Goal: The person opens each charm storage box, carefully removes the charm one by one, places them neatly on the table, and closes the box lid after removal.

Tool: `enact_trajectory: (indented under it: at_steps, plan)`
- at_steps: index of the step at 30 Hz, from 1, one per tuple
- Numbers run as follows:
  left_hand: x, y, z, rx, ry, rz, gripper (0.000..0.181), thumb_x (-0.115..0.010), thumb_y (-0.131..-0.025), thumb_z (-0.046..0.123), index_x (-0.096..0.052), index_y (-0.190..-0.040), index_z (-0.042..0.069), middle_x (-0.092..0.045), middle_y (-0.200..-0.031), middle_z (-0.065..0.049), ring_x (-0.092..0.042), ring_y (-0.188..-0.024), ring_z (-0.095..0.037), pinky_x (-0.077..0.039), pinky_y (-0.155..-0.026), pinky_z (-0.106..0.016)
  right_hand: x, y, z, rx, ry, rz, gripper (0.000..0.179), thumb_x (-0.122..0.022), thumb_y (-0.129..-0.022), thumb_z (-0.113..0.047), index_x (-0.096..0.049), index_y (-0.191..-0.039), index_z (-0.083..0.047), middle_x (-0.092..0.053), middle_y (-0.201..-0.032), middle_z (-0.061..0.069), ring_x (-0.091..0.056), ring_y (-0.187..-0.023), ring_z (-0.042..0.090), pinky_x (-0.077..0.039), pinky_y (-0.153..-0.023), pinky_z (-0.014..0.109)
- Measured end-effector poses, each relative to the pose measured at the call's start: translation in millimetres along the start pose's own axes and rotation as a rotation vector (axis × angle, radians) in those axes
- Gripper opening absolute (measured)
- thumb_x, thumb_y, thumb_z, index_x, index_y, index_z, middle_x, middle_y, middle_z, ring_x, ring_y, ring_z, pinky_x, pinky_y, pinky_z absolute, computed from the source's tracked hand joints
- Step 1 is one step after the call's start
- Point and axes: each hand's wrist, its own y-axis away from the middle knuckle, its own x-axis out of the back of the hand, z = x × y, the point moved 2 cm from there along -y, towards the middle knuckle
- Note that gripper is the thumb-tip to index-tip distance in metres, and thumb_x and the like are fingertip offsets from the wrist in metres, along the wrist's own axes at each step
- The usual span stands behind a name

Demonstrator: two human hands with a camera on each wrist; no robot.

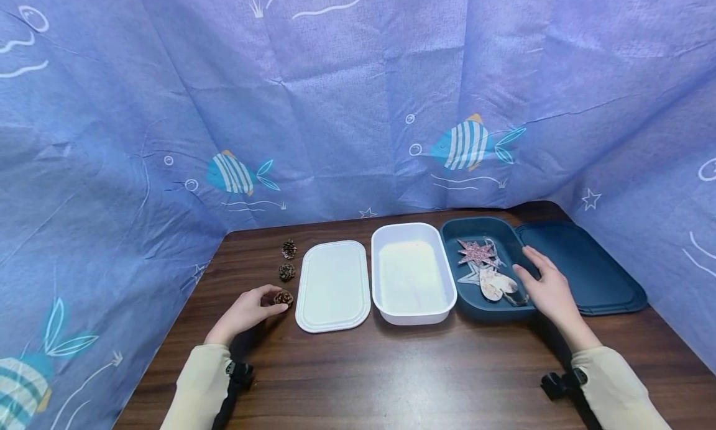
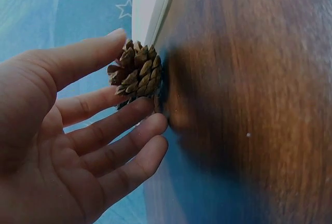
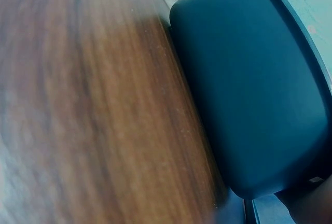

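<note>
The left forearm (image 1: 198, 380) reaches in from the lower left, and the left hand (image 1: 248, 311) bends inward, thumb and fingers curved round the nearest pine cone (image 1: 283, 298), grasping it. That cone sits low at the wooden tabletop (image 1: 391, 374), just left of the white lid (image 1: 334, 287) and in line with two other cones (image 1: 286, 271). The right forearm (image 1: 615, 380) slants in from the lower right; the right hand (image 1: 549, 287) lies at the right rim of the dark blue container (image 1: 492, 313), fingers extended and relaxed, thumb spread apart.
</note>
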Motion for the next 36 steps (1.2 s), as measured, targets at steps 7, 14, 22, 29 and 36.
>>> enact_trajectory:
  at_steps: [7,14,22,29,36]
  plan:
    - [-0.4,1.0,-0.5,-0.001,0.01,0.011,0.047,-0.074,-0.093,0.026,-0.063,-0.13,0.001,-0.07,-0.114,-0.012,-0.065,-0.102,-0.027,-0.053,-0.085,-0.046,-1.0,0.3,1.1,-0.004,-0.002,-0.008,0.064,-0.051,-0.107,-0.032,-0.029,-0.156,0.003,-0.026,-0.159,0.031,-0.02,-0.144,0.055,-0.024,-0.105,0.075]
    - [1.1,4.3,-3.5,-0.017,0.03,0.002,0.044,-0.074,-0.093,0.02,-0.063,-0.131,0.001,-0.069,-0.116,-0.013,-0.066,-0.104,-0.029,-0.054,-0.086,-0.048,0.3,0.8,0.9,0.002,-0.001,-0.004,0.064,-0.051,-0.107,-0.031,-0.03,-0.155,0.004,-0.026,-0.158,0.031,-0.02,-0.143,0.056,-0.024,-0.104,0.075]
    - [0.5,-0.2,-4.3,-0.005,0.024,0.022,0.051,-0.076,-0.091,0.031,-0.063,-0.131,0.003,-0.07,-0.115,-0.011,-0.066,-0.105,-0.028,-0.052,-0.089,-0.048,0.9,0.1,-0.2,0.01,-0.002,0.001,0.064,-0.051,-0.107,-0.031,-0.03,-0.155,0.005,-0.027,-0.158,0.032,-0.02,-0.143,0.056,-0.023,-0.106,0.075]
    - [0.3,-2.3,-2.3,-0.033,-0.002,0.051,0.043,-0.076,-0.092,0.029,-0.067,-0.126,0.004,-0.071,-0.111,-0.008,-0.066,-0.1,-0.025,-0.053,-0.086,-0.046,-0.6,-0.1,0.3,0.003,-0.006,-0.003,0.064,-0.051,-0.107,-0.032,-0.031,-0.155,0.005,-0.027,-0.158,0.031,-0.021,-0.143,0.055,-0.024,-0.105,0.075]
    - [2.4,-0.4,-4.1,-0.019,-0.016,0.052,0.039,-0.075,-0.092,0.025,-0.068,-0.124,0.004,-0.071,-0.109,-0.008,-0.066,-0.099,-0.025,-0.053,-0.087,-0.048,0.7,-0.2,1.4,0.005,-0.003,0.003,0.063,-0.051,-0.106,-0.031,-0.031,-0.154,0.005,-0.027,-0.158,0.031,-0.021,-0.143,0.056,-0.025,-0.104,0.075]
